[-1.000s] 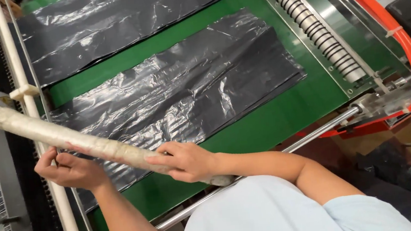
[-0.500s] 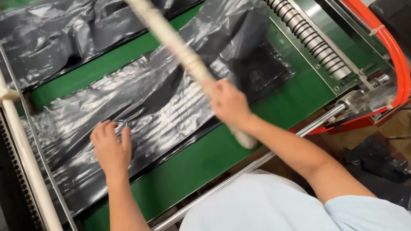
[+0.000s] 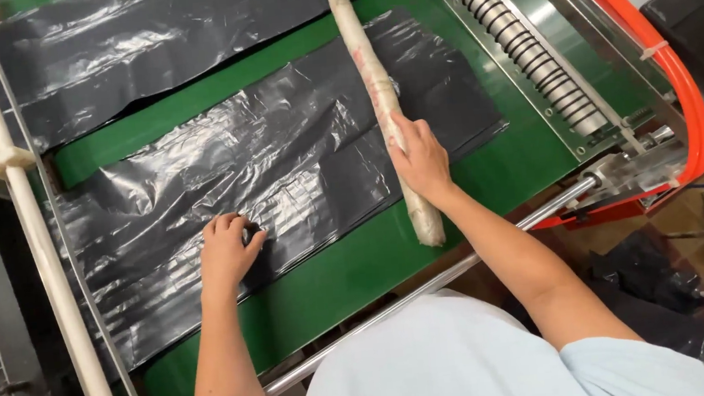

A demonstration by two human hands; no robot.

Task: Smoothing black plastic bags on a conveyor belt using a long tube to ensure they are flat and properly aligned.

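My right hand [image 3: 421, 160] grips a long pale wrapped rod [image 3: 368, 69] that lies across a stack of black plastic bags [image 3: 280, 153], pressing it down near the bags' right part. The rod runs from the near edge of the green conveyor belt [image 3: 350, 274] up past the top of the view. My left hand [image 3: 229, 251] rests with fingers bent on the left part of the same black stack, pinching the plastic. A second black bag stack [image 3: 127, 48] lies farther up the belt.
A white rail [image 3: 31, 217] borders the belt on the left. A metal spring roller [image 3: 526, 55] and an orange-red hose [image 3: 662, 52] run along the right. A steel bar [image 3: 427, 285] crosses just before my body. Dark bags lie on the floor at lower right [image 3: 673, 280].
The rod swung from lying crosswise in both hands to lengthwise across the bags. My left hand let go of it and dropped onto the black plastic.
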